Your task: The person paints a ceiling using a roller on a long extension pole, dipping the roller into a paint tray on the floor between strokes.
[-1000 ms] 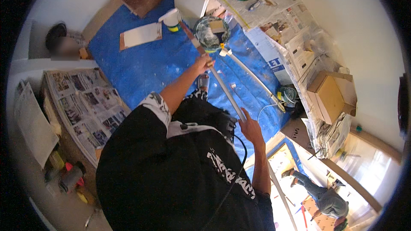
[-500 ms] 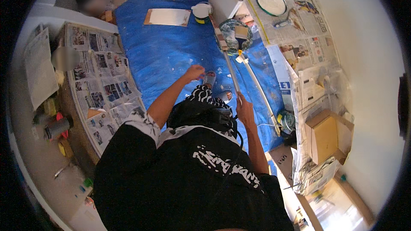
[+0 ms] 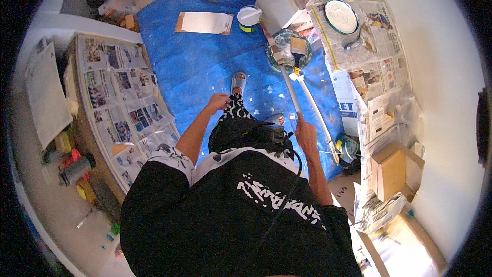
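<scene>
My right hand (image 3: 306,134) is closed around the near end of a long pale pole (image 3: 290,90). The pole slants away over the blue sheet to a narrow brown-and-white piece (image 3: 273,46) at its far end, beside a round paint-smeared green tray or lid (image 3: 279,37). A wide paintbrush (image 3: 298,51) with pale bristles lies over that round thing, at the tip of a second white pole (image 3: 318,107). In front of my body, above my left leg, my left hand (image 3: 219,101) has its fingers curled, with nothing visible in them.
Blue sheeting (image 3: 189,66) covers the floor. Ahead are a white-painted board (image 3: 205,22) and a paint bucket (image 3: 249,16). Newspaper covers the left surface (image 3: 123,82) and the right one, which bears a paint-covered lid (image 3: 341,16) and a cardboard box (image 3: 392,169).
My left foot has stepped forward, and my left hand has drawn back toward my body. The view has shifted, so the floor items appear farther right. My right hand keeps hold of the pole.
</scene>
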Available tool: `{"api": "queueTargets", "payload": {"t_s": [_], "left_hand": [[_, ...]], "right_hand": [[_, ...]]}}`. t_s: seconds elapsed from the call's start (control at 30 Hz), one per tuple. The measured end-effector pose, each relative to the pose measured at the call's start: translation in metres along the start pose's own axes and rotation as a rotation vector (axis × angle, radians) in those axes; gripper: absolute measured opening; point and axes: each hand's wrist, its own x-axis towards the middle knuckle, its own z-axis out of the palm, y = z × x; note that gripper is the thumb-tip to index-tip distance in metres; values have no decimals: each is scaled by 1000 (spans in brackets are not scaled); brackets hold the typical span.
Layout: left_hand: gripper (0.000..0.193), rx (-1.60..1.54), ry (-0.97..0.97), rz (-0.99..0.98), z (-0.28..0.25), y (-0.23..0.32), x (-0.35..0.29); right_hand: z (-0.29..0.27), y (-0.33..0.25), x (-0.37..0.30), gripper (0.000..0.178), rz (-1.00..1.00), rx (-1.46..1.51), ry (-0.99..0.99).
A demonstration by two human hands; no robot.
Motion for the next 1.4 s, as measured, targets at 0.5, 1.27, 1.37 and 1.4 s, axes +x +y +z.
{"api": "queueTargets", "payload": {"t_s": [0.5, 1.27, 1.37, 1.4], "left_hand": [[23, 209, -85, 189, -27, 159, 73], [19, 328, -228, 288, -21, 141, 92], [20, 486, -163, 417, -43, 116, 111], [21, 474, -171, 406, -53, 109, 113]], "right_hand": [[18, -102, 76, 35, 105, 174, -2], [24, -192, 38, 37, 182, 439, -11], [30, -206, 27, 38, 189, 484, 0], [32, -210, 24, 38, 200, 488, -1]]}}
